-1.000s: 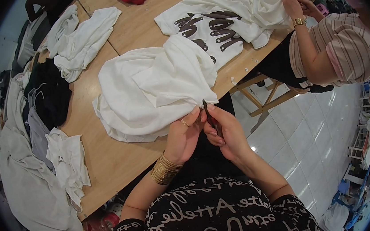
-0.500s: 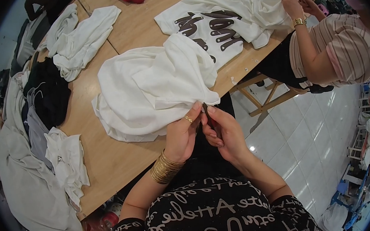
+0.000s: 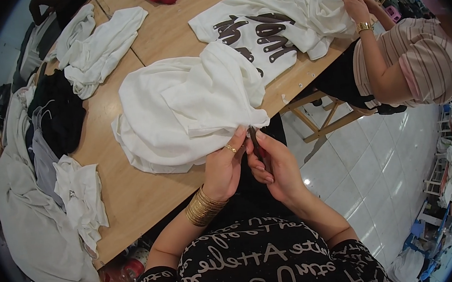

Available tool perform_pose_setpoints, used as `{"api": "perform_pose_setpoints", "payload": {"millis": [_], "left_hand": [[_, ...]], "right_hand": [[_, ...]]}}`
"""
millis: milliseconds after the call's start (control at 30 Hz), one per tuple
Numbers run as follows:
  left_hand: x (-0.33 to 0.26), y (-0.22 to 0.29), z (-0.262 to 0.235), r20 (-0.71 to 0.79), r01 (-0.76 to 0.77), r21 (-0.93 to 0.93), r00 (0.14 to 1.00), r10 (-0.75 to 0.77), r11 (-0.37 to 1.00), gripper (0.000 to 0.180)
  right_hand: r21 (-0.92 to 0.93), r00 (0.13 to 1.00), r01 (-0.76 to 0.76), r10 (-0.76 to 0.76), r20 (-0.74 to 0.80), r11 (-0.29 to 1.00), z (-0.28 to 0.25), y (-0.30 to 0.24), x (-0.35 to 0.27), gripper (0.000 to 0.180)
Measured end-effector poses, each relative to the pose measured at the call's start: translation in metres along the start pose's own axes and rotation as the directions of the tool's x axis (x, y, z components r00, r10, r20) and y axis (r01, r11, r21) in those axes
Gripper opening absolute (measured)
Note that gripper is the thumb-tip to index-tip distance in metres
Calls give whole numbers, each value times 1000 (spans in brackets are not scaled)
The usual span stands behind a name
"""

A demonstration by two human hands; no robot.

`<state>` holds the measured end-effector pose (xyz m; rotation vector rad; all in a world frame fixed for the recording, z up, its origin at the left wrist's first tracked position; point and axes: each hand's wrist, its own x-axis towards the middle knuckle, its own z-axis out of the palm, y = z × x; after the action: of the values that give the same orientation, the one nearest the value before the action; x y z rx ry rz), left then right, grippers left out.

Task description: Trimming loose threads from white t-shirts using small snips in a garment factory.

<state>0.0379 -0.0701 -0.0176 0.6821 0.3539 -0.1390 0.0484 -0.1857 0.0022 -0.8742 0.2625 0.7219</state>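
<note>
1. Two hands in close: your left hand [image 3: 223,167] and right hand [image 3: 280,169] meet in front of you, at the table [image 3: 140,212]'s near edge.
2. Left thumb and fingertips, pinching! They grip the near right corner of the white garment [image 3: 173,105]; there's a ring [image 3: 231,147] on one finger, gold bangles [image 3: 204,205] on the wrist.
3. Your right fingers curl around the small dark snips [image 3: 254,139], thumb pressed against them, the tip right up by the cloth; whether the blades bite, I can't tell.
4. Your white garment sits bunched on the wood, its far right side against a white shirt with dark print [image 3: 260,40].
5. Far right, a co-worker in a striped top [image 3: 414,60] works with both hands at white cloth.
6. Far left, crumpled white clothes [image 3: 105,49]; near left, a small white top [image 3: 80,196].
</note>
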Motion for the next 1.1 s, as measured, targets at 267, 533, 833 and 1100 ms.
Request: {"api": "perform_pose_setpoints", "payload": {"millis": [267, 533, 833, 1100], "left_hand": [[-1, -4, 1, 23, -1, -19, 1000, 2, 1000, 13], [-1, -6, 0, 28, -35, 25, 999, 34, 999, 14], [0, -7, -4, 30, 41, 40, 999, -42, 998, 15], [2, -9, -8, 21, 59, -42, 998, -58, 997, 13]], "right_hand": [[27, 999, 17, -16, -39, 999, 5, 2, -4, 30], [64, 999, -28, 29, -24, 998, 4, -1, -5, 31], [1, 995, 58, -58, -87, 998, 5, 4, -3, 27], [-31, 990, 91, -94, -105, 995, 7, 3, -1, 27]]}}
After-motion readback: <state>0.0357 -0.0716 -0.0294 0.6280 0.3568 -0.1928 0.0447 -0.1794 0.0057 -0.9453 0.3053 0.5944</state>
